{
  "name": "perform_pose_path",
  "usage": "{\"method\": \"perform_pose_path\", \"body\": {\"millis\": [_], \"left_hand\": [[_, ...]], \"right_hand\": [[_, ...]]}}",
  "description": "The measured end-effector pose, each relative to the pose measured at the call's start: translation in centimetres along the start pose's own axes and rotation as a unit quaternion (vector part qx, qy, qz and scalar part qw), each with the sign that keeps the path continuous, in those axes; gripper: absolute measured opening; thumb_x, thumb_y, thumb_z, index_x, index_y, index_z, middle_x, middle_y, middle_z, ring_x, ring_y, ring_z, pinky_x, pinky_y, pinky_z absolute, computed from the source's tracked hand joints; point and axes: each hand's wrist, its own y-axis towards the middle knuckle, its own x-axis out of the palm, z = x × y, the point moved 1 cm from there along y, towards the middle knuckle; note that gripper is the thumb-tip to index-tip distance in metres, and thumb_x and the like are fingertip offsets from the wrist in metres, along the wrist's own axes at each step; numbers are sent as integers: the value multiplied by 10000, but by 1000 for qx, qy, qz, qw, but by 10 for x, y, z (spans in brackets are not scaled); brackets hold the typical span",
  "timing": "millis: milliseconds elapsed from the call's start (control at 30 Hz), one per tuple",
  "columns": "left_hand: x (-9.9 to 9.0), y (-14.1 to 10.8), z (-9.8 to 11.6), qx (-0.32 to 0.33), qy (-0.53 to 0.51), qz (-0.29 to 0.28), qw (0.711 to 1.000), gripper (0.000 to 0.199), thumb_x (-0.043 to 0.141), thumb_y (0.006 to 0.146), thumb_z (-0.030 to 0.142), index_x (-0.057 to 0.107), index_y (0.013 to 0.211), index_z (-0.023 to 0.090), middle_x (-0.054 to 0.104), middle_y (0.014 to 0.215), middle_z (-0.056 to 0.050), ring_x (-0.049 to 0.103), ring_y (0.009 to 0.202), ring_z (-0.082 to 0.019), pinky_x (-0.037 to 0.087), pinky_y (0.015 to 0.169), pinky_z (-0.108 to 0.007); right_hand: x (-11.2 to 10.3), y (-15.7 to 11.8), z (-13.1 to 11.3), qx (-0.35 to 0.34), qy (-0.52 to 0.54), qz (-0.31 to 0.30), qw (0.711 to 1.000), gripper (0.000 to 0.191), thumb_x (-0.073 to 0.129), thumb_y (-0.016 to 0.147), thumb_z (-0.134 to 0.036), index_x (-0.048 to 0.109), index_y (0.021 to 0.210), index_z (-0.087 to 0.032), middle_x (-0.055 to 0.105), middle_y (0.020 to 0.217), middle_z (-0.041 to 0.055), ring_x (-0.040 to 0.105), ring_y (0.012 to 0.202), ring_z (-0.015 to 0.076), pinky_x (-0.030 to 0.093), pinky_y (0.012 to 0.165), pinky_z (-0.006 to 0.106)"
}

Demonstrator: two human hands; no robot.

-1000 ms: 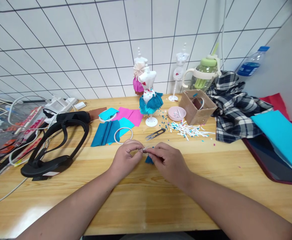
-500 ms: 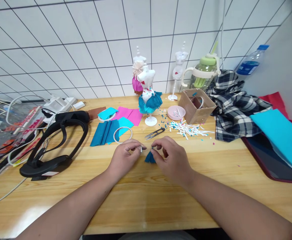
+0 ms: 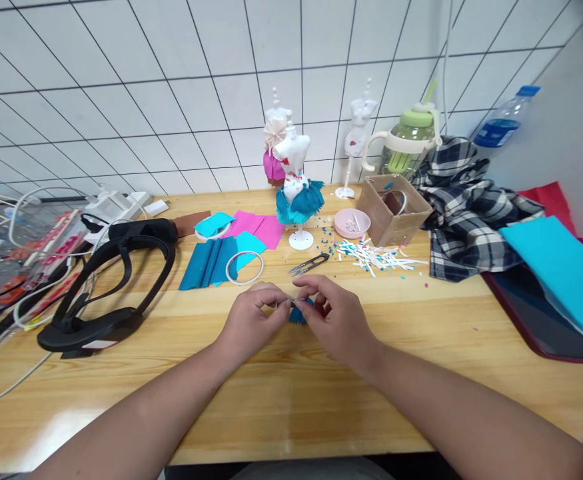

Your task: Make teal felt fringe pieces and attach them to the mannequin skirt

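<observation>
A small fringed piece of dark teal crepe paper (image 3: 298, 316) lies gathered at its top between my two hands, its cut edge fanning out below. My right hand (image 3: 338, 317) pinches the gathered top between thumb and fingers. At the same spot the fingertips of my left hand (image 3: 256, 313) are pinched together, almost touching the right thumb. The small white strip in the left fingers is mostly hidden now. Beyond the hands lie thread snips (image 3: 309, 265). A white mannequin (image 3: 294, 157) wearing a teal ruffled skirt (image 3: 301, 200) stands behind them.
White paper strips (image 3: 376, 257) lie near a pink dish (image 3: 352, 223) and a cardboard box (image 3: 394, 213). On the left are a white ring (image 3: 244, 268), folded teal paper (image 3: 206, 263), pink paper (image 3: 258, 229) and a black headset (image 3: 114, 293). Plaid cloth (image 3: 464, 207) sits at right.
My left hand has moved right, bringing its fingertips and the white strip to the top of the teal piece. My right hand has shifted slightly left, still pinching the piece.
</observation>
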Motion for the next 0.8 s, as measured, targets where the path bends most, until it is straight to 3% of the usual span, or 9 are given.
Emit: {"method": "perform_pose_path", "body": {"millis": [167, 367, 500, 567, 700, 800], "left_hand": [[2, 1, 1, 10, -14, -21, 1000, 188, 529, 798, 139, 696, 721, 181, 672, 704, -19, 609, 674, -129, 468, 642, -228], [3, 1, -2, 4, -26, -30, 999, 197, 526, 807, 147, 712, 747, 173, 672, 711, -26, 610, 678, -131, 466, 637, -227], [2, 1, -4, -6, -52, -43, 998, 189, 539, 821, 174, 726, 793, 175, 680, 739, -24, 616, 694, -125, 470, 646, -216], [2, 1, -5, -22, -69, -51, 996, 184, 549, 821, 188, 732, 808, 174, 686, 753, -26, 621, 707, -126, 474, 658, -213], [2, 3, -7, -62, -92, -61, 992, 181, 576, 809, 243, 737, 806, 161, 687, 745, -32, 612, 681, -132, 470, 627, -217], [2, 3, -8, -93, -90, -59, 990, 198, 580, 804, 277, 737, 794, 157, 693, 734, -32, 604, 658, -134, 460, 598, -217]], "right_hand": [[0, 4, 1, 55, 39, -10, 998, 290, 581, 784, -174, 585, 1069, -230, 643, 783, -22, 485, 516, 84, 408, 503, 207], [-1, 4, 0, 47, 39, -3, 998, 243, 583, 777, -173, 600, 1014, -220, 639, 789, -22, 463, 496, 74, 386, 493, 205], [-2, 6, 3, 23, 7, 14, 1000, 48, 596, 765, -170, 594, 802, -202, 598, 685, -35, 427, 509, 83, 341, 497, 212], [-2, 8, 6, 13, -4, 15, 1000, 40, 604, 764, -166, 583, 749, -197, 584, 659, -39, 412, 515, 86, 326, 501, 216], [-4, 11, 9, -5, 2, 3, 1000, 38, 607, 797, -175, 620, 824, -200, 617, 742, -26, 417, 519, 87, 351, 510, 222], [-8, 11, 7, -64, -38, 34, 997, 169, 623, 808, -177, 645, 974, -203, 636, 936, 25, 513, 654, 117, 424, 609, 243]]}}
